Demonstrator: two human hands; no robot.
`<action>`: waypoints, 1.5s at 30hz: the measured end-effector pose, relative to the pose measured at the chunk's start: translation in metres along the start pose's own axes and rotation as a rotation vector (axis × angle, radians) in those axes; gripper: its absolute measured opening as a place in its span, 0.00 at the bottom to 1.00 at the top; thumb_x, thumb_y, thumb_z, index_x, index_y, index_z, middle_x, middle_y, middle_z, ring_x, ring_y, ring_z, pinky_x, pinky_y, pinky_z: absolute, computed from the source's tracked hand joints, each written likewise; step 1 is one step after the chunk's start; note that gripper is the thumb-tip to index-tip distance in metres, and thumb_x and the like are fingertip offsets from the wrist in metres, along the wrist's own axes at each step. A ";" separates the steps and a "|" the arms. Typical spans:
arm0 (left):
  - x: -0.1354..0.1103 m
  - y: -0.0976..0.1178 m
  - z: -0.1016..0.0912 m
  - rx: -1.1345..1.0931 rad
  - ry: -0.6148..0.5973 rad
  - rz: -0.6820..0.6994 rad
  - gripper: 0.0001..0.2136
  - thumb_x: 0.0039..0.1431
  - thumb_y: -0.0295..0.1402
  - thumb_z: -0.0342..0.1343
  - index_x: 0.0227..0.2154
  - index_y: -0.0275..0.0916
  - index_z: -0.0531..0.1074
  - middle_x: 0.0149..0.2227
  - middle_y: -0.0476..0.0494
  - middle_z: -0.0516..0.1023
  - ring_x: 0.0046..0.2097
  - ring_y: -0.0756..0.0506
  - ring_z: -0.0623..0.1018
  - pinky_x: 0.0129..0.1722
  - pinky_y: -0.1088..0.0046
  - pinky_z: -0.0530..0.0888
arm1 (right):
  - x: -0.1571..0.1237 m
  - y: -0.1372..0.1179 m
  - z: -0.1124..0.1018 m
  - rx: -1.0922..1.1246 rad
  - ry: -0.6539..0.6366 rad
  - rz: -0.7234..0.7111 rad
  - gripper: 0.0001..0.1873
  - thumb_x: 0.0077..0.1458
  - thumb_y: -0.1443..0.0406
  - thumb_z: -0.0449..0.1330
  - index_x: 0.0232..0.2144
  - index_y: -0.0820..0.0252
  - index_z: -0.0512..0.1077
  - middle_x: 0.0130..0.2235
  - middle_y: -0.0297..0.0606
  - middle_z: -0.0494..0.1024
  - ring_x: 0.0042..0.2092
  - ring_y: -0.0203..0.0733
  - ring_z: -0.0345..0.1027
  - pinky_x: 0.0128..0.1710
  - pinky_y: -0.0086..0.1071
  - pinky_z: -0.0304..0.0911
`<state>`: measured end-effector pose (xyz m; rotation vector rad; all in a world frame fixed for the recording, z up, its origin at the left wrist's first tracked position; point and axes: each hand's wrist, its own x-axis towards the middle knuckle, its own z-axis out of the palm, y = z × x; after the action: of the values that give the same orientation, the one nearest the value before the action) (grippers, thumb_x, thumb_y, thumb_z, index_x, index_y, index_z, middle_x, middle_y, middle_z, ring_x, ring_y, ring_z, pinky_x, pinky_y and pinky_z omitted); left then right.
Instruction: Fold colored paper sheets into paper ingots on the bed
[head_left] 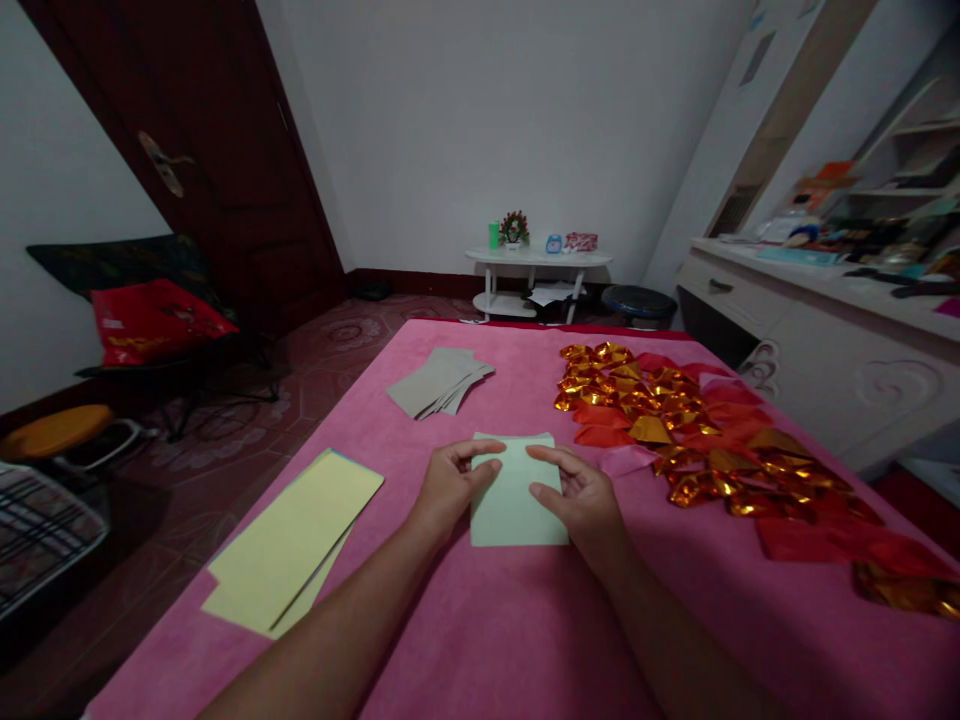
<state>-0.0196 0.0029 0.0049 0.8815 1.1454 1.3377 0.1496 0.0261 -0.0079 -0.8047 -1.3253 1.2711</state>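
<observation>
A pale green sheet of paper lies in front of me on the pink cloth, its far edge looking folded or slightly raised. My left hand grips its left side near the far edge, thumb on top and fingers behind. On the right side, my right hand holds the same paper in a similar way, thumb pressed on its face. Left of my forearm rests a stack of yellow paper sheets. Beyond my left hand lies a fanned pile of grey paper pieces.
The pink-covered table carries rows of folded gold foil pieces and red folded papers along its right side. A white dresser stands close on the right. Left are a chair with a red bag and an orange-topped stool.
</observation>
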 end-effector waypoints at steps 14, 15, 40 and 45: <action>0.000 -0.002 -0.003 0.148 -0.077 0.026 0.23 0.40 0.32 0.68 0.43 0.33 0.76 0.34 0.42 0.79 0.30 0.49 0.74 0.31 0.75 0.70 | -0.001 0.008 -0.005 -0.087 0.007 0.070 0.21 0.43 0.62 0.68 0.43 0.57 0.76 0.40 0.40 0.76 0.38 0.42 0.70 0.36 0.33 0.68; 0.000 -0.002 -0.003 0.192 -0.073 0.070 0.21 0.41 0.33 0.67 0.41 0.34 0.77 0.34 0.41 0.79 0.31 0.49 0.74 0.31 0.74 0.70 | -0.001 0.009 -0.006 -0.109 0.015 0.060 0.19 0.44 0.62 0.67 0.42 0.57 0.77 0.39 0.40 0.76 0.37 0.42 0.70 0.35 0.32 0.67; -0.005 0.001 0.001 0.349 0.085 0.356 0.14 0.46 0.33 0.65 0.38 0.38 0.78 0.39 0.42 0.81 0.39 0.45 0.77 0.38 0.73 0.72 | 0.001 0.001 -0.003 0.083 0.242 0.103 0.18 0.33 0.62 0.72 0.28 0.58 0.72 0.27 0.35 0.78 0.29 0.38 0.72 0.30 0.30 0.67; -0.004 -0.002 -0.002 0.402 0.066 0.351 0.14 0.44 0.34 0.66 0.37 0.38 0.79 0.39 0.42 0.81 0.39 0.44 0.78 0.39 0.71 0.73 | 0.000 0.002 -0.004 0.080 0.184 0.096 0.22 0.37 0.61 0.70 0.38 0.58 0.75 0.34 0.39 0.79 0.35 0.43 0.74 0.35 0.35 0.70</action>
<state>-0.0202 -0.0010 0.0031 1.3892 1.3835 1.4471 0.1526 0.0274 -0.0101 -0.9156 -1.0936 1.2843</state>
